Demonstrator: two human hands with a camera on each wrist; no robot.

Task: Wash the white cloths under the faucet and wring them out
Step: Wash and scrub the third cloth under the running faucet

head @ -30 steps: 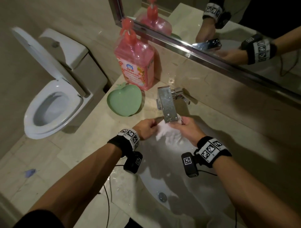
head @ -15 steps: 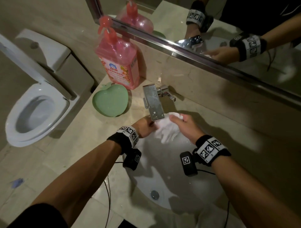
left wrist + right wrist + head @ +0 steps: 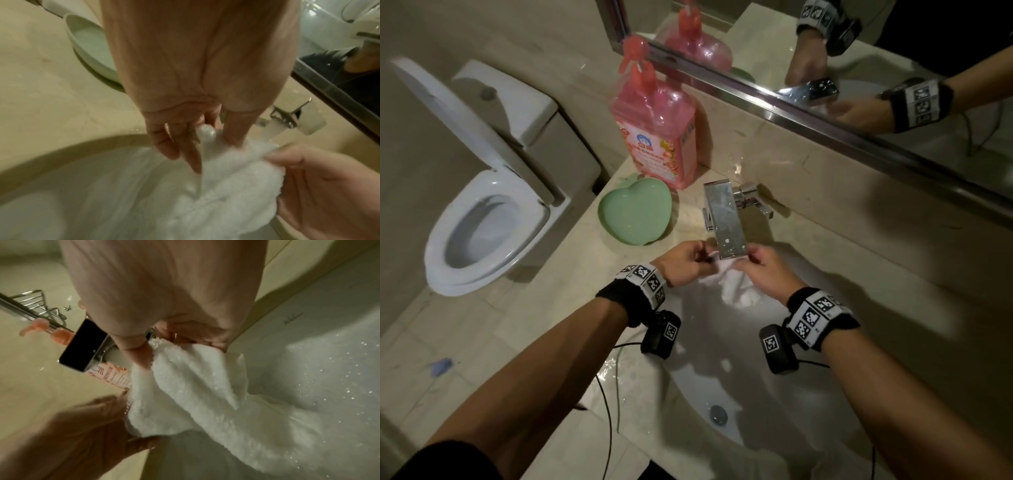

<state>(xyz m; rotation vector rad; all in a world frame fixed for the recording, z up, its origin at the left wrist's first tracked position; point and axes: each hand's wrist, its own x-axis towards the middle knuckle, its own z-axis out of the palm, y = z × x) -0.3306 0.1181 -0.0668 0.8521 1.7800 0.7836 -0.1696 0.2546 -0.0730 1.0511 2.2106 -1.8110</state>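
A wet white cloth (image 3: 736, 291) hangs over the white sink (image 3: 784, 394) just below the flat chrome faucet spout (image 3: 727, 222). My left hand (image 3: 688, 263) pinches the cloth's upper left edge, and the left wrist view shows the cloth (image 3: 236, 178) caught between its thumb and fingers (image 3: 185, 146). My right hand (image 3: 763, 270) grips the upper right edge. In the right wrist view the cloth (image 3: 195, 394) drapes down from that hand into the basin, glistening with water. Both hands sit close together right under the spout.
A pink pump bottle (image 3: 657, 137) and a green heart-shaped dish (image 3: 635, 214) stand on the beige counter left of the faucet. A mirror (image 3: 859, 68) runs along the back wall. An open toilet (image 3: 482, 222) is at the left. The drain (image 3: 718, 414) lies near the basin's front.
Both hands have stayed under the spout holding the cloth, with the left hand shifting its hold on the edge. The head camera swung a little, moving the scene in view.
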